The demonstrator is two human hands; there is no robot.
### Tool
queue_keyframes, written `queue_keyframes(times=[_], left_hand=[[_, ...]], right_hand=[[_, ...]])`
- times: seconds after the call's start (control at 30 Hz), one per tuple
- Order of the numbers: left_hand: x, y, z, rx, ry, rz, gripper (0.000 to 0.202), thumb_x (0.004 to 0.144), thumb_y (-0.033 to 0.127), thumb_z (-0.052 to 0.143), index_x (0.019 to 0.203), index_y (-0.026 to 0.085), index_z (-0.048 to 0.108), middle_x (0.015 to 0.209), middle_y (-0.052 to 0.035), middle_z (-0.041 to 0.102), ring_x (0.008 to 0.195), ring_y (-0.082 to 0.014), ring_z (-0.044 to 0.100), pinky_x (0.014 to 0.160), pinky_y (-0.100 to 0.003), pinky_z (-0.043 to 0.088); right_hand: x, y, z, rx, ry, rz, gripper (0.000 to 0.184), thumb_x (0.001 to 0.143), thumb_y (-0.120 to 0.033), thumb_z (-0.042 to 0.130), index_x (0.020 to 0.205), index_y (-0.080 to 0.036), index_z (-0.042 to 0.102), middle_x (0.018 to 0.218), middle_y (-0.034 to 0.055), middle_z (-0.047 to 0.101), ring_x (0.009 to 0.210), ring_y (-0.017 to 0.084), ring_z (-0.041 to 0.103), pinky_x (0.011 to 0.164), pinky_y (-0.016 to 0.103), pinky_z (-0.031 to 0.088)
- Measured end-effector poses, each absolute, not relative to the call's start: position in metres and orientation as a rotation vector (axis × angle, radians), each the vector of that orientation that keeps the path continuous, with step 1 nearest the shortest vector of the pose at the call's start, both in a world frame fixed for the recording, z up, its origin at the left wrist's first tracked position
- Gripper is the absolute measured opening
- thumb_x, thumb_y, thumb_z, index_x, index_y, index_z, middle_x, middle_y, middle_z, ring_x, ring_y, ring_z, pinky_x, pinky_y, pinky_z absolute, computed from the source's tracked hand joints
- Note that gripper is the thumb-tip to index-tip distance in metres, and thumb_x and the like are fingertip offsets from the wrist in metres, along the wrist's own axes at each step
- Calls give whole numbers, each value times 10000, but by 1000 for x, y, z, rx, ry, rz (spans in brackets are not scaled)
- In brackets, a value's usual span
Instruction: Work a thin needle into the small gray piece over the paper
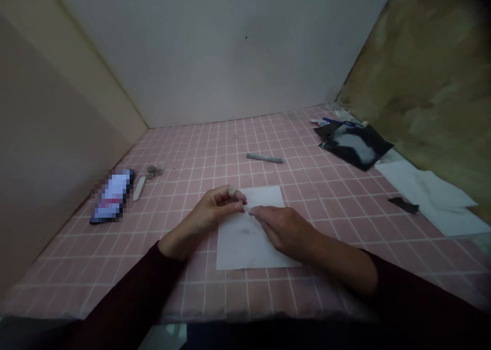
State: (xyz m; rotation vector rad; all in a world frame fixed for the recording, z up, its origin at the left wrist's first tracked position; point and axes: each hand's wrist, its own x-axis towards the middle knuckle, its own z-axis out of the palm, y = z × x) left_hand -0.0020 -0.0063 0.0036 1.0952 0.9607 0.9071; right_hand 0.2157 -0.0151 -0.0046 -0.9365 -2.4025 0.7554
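The left hand (213,212) and the right hand (282,231) come together above a flat white paper sheet (238,242). Their fingertips (240,206) are closed and seem to pinch one very small pale piece (246,207), too small for telling what it is. The sheet lies just under the fingers, maybe as a clean, light ground. A white wrap (231,190) covers one left finger. Far beyond the fingers lie a grey round stick (264,158) and a crumpled black plastic bag (355,145) on pink grid-lined tiles (192,294).
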Motion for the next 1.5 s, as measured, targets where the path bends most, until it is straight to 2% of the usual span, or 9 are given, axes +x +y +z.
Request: queue_keyframes(times=[0.13,0.33,0.47,0.67,0.93,1.03,1.17,1.27,1.5], left_hand=[[-3,-6,4,1123,927,875,228,770,241,782,940,157,655,874,-42,711,791,-151,664,726,-270,500],[-6,-6,4,1268,914,917,214,795,254,769,968,163,680,914,-44,709,839,-147,658,754,-262,499],[-7,-5,3,1268,925,909,218,808,260,758,982,158,677,898,-44,699,812,-141,648,727,-254,499],[-5,-4,4,1215,937,941,161,810,242,749,923,140,697,837,-15,672,700,-89,616,712,-229,493],[-3,-8,6,1270,825,908,203,814,219,753,982,148,664,896,-41,706,851,-135,660,793,-258,497],[-3,-8,7,1286,873,904,217,822,234,746,998,145,658,872,-33,696,819,-130,653,761,-248,487],[-3,-6,7,1289,900,918,184,836,252,727,964,138,661,813,-23,681,765,-125,644,749,-255,489],[-5,-5,5,1296,931,902,158,843,257,719,927,131,675,799,-10,663,675,-85,600,688,-228,470],[-6,-6,4,1322,856,912,203,835,239,731,994,153,638,896,-34,683,841,-137,644,770,-262,482]], right_hand=[[215,-7,5,-959,-2008,1444,241,963,-261,466,864,-163,663,588,-24,546,498,97,467,534,231,376],[218,1,10,-910,-1133,2326,233,893,-334,594,990,-136,670,581,-83,428,418,27,124,385,171,115],[217,-4,8,-938,-1343,2197,246,928,-344,530,998,-142,653,574,-76,439,401,35,184,390,178,168],[213,-15,3,-863,-2164,1075,197,928,-207,475,933,-160,667,759,42,623,687,147,544,687,301,429],[215,-2,14,-904,-1279,2229,256,909,-355,543,984,-137,653,576,-89,387,413,31,121,390,182,129],[214,-5,14,-925,-1385,2136,264,924,-353,515,991,-137,653,566,-83,407,396,35,173,389,185,164],[212,-16,9,-870,-1988,1372,218,938,-269,481,919,-159,668,636,-7,540,546,109,472,559,248,388],[212,-19,6,-851,-2111,1089,180,907,-224,500,904,-172,673,732,33,607,674,149,546,669,289,425],[215,-4,13,-994,-1453,2089,278,929,-342,470,1014,-142,644,584,-79,410,396,41,153,397,204,167]])
